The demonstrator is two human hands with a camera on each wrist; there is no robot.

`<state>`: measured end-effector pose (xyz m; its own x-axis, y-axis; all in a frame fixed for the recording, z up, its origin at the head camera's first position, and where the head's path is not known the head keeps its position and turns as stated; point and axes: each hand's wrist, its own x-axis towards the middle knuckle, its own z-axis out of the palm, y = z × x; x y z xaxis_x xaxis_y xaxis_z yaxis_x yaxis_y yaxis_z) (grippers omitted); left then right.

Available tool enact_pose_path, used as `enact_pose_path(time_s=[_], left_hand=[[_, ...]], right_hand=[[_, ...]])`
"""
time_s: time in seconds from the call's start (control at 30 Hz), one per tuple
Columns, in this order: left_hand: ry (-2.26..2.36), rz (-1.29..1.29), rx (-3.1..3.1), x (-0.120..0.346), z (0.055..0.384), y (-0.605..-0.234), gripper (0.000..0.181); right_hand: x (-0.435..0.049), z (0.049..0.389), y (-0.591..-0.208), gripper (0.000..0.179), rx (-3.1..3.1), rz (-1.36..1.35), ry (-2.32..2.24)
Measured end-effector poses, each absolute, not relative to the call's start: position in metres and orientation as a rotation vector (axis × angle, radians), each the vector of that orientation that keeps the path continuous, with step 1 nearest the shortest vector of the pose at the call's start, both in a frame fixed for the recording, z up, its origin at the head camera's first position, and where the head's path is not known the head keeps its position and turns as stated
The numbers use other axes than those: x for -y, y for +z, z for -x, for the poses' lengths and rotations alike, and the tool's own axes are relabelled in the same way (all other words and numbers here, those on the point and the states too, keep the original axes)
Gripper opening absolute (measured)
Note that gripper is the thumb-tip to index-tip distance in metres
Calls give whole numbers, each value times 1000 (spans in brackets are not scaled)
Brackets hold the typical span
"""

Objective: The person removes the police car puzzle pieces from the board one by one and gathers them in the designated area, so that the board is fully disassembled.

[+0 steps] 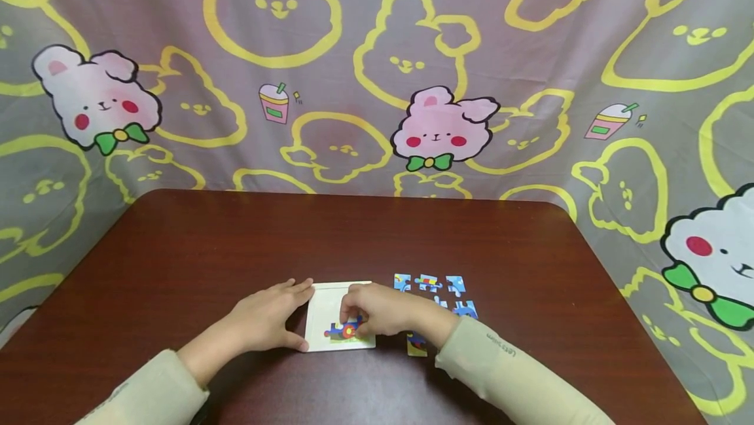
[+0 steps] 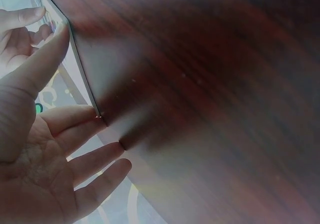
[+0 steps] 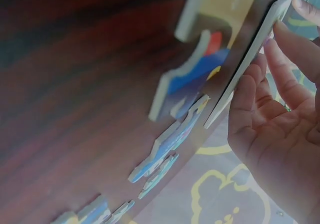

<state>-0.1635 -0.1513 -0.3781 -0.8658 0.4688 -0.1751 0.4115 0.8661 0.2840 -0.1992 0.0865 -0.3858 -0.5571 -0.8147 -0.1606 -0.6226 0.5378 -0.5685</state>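
A white puzzle tray (image 1: 321,307) lies on the table, with joined puzzle pieces (image 1: 336,334) in blue, red and yellow along its near side. My left hand (image 1: 265,317) is at the tray's left edge, thumb at the near corner and fingertips at the far one, the fingers nearly straight. In the left wrist view, the thumb and forefinger touch the tray edge (image 2: 82,71). My right hand (image 1: 379,310) reaches over the tray's right part, its fingers curled, thumb and forefinger pinching a puzzle piece (image 1: 351,329) with a red round shape. The hand partly hides that piece.
Several loose puzzle pieces (image 1: 429,282), mostly blue, lie on the brown table (image 1: 235,235) right of the tray. One piece (image 1: 417,345) lies under the right forearm, which hides some of the others. A patterned curtain (image 1: 347,84) stands round the table's back and sides.
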Motion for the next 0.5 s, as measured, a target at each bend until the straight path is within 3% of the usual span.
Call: enact_pose_path(time_s=[0.5], left_hand=[[352,-662,-2795,152,163,-378,90]], right_hand=[[-84,197,-383,22,-2386,1191,-615]])
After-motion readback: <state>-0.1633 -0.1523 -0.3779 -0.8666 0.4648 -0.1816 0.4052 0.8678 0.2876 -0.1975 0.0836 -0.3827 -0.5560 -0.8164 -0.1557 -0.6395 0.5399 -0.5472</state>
